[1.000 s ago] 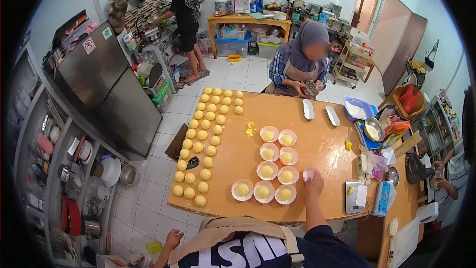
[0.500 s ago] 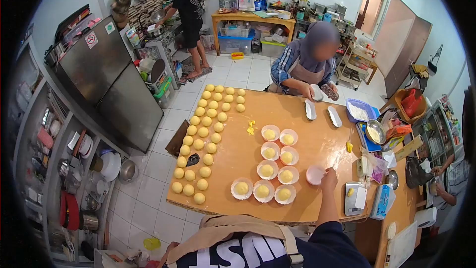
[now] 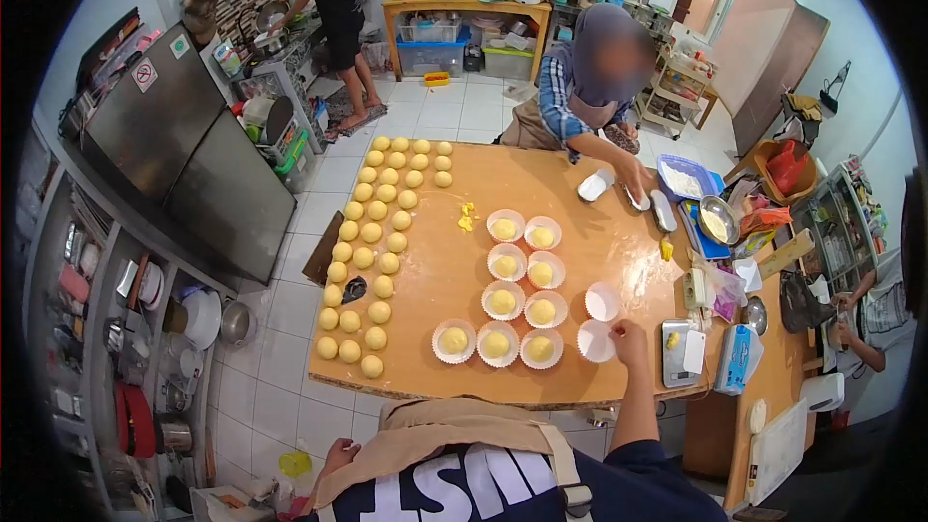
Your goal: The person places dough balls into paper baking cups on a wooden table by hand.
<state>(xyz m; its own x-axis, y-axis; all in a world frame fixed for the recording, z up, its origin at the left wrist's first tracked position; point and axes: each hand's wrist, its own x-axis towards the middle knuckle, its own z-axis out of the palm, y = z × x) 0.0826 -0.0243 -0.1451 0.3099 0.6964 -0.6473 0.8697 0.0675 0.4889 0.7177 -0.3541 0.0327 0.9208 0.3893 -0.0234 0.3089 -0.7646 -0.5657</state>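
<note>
My right hand (image 3: 629, 341) reaches over the table's near right side, fingers pinched on the rim of a white paper baking cup (image 3: 594, 340). Just beyond it stands another paper cup (image 3: 602, 302); no dough shows in either. To their left, several fluted cups each hold a pale yellow dough ball (image 3: 542, 348). Rows of bare dough balls (image 3: 373, 339) line the table's left side. Below the table edge, beside the apron, my left hand (image 3: 342, 452) hangs with loosely parted fingers and nothing visible in it.
Across the wooden table (image 3: 435, 271), a co-worker's hand (image 3: 635, 182) touches a small white oblong case. A scale (image 3: 680, 353), a blue packet (image 3: 737, 360) and a metal bowl (image 3: 718, 219) sit at the right. Yellow scraps (image 3: 467, 217) lie mid-table.
One paper cup now stands on the table, and my right hand is on a second cup nearer me. My left hand shows more. The co-worker's arm has stretched over the table to the white cases.
</note>
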